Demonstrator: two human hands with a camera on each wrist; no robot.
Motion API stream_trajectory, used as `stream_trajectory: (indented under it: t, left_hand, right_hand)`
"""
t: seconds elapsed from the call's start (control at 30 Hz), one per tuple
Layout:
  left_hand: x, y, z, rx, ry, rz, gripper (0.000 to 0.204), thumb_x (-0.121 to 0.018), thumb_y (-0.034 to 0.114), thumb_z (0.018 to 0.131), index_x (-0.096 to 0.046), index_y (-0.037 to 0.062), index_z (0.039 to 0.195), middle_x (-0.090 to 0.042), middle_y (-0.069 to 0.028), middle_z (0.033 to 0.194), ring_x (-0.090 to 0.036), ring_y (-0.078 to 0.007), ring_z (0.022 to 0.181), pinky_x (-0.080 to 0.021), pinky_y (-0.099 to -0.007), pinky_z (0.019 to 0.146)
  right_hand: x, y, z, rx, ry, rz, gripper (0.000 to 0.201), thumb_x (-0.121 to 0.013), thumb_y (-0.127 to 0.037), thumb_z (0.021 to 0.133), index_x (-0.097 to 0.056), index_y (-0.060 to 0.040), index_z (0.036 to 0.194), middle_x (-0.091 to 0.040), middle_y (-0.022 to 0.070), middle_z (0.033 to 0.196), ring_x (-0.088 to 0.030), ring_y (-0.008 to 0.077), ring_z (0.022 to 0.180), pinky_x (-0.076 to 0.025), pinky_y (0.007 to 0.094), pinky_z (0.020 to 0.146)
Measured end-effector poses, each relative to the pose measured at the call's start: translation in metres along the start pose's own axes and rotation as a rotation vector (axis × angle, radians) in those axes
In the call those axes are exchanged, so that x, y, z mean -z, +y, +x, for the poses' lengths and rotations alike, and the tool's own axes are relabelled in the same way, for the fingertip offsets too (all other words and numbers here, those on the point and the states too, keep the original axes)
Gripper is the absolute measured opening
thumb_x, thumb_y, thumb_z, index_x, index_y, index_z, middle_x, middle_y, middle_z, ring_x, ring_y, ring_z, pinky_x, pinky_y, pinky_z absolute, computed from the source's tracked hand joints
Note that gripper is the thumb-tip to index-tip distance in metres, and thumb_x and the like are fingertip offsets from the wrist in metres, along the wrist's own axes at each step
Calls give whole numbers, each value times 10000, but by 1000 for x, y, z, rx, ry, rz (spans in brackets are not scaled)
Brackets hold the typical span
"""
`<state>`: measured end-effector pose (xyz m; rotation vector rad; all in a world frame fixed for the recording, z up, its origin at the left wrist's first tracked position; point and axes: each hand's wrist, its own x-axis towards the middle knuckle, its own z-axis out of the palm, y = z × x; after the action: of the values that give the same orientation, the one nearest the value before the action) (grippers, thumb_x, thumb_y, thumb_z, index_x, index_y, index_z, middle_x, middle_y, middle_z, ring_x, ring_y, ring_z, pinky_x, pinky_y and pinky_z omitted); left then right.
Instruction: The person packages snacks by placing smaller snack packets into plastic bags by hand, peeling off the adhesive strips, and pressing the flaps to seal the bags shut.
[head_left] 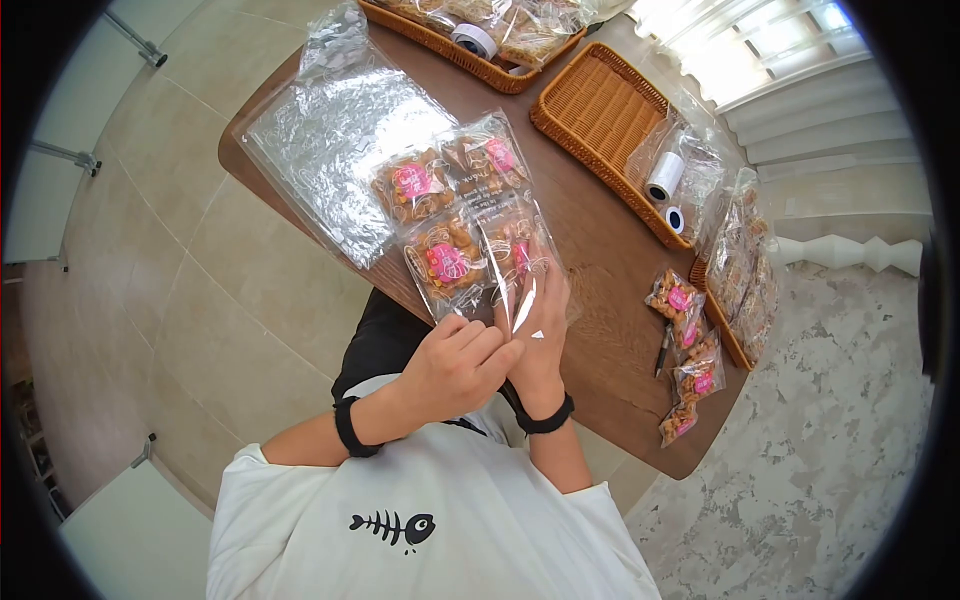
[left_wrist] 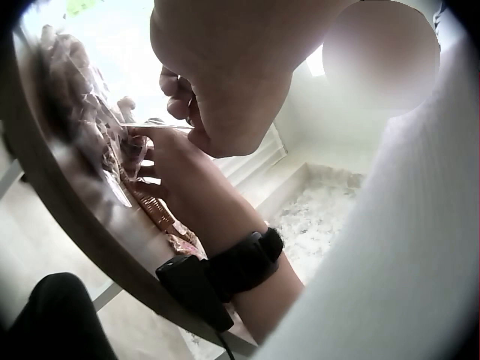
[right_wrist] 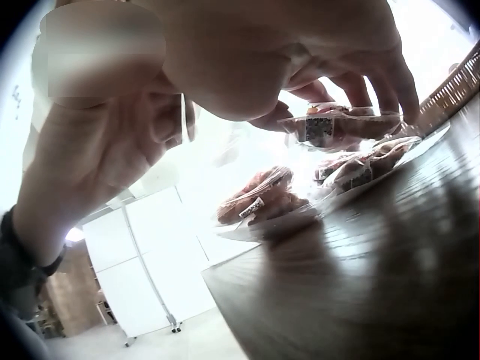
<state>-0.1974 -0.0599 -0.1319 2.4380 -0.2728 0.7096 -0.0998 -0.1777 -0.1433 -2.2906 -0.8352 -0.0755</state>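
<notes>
A large clear plastic bag (head_left: 492,126) lies on the table's near edge, its mouth toward me. Inside show several small packets of brown snack pieces with pink labels, such as the near left packet (head_left: 447,262). My left hand (head_left: 455,362) pinches the bag's edge at the mouth, the thin film showing between thumb and fingers in the left wrist view. My right hand (head_left: 535,325) reaches under the clear film at the near right corner. In the right wrist view, its thumb and fingers grip a snack packet (right_wrist: 345,127), close over the table.
A stack of flat clear bags (head_left: 330,150) lies left of the filled bag. An wicker tray (head_left: 590,120) holds label rolls (head_left: 664,178) and plastic film. Loose snack packets (head_left: 697,378) and a black pen (head_left: 661,354) lie right, beside another wicker tray (head_left: 735,345). A further filled tray (head_left: 510,80) stands behind.
</notes>
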Motion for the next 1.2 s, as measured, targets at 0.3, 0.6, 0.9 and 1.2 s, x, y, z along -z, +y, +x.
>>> stream_trajectory:
  t: [0.3, 0.6, 0.9, 1.2]
  left_hand:
    - [2, -1, 0, 23, 4, -10, 282, -696, 113, 833, -656, 53, 1105, -490, -13, 795, -534, -180, 733, -409, -334, 717]
    - [3, -4, 0, 48, 20, -45, 322, -714, 50, 742, -658, 59, 1059, -518, -25, 775, -553, -206, 709, -422, -358, 700]
    - [1, -5, -5, 42, -26, -70, 307, -739, 74, 773, -656, 53, 1068, -586, -32, 820, -587, -207, 728, -442, -356, 712]
    - [0, -6, -14, 62, -19, -70, 308, -738, 72, 765, -655, 52, 1061, -616, -42, 864, -606, -215, 761, -459, -359, 734]
  right_hand:
    - [-22, 11, 23, 72, 36, -101, 552, -687, -104, 948, -528, 30, 1460, -484, 283, 1490, -435, 495, 1399, -359, 589, 1183]
    - [16, 22, -17, 142, -164, -1, 683, -687, -73, 917, -435, 38, 1541, -377, 310, 1602, -342, 520, 1498, -319, 599, 1215]
    - [18, 7, -28, 123, -319, 39, 699, -645, -38, 889, -426, 71, 1544, -404, 331, 1575, -405, 513, 1465, -384, 521, 1199]
    - [14, 0, -23, 159, -264, 31, 644, -670, -50, 879, -486, 90, 1479, -420, 294, 1574, -444, 489, 1432, -414, 522, 1172]
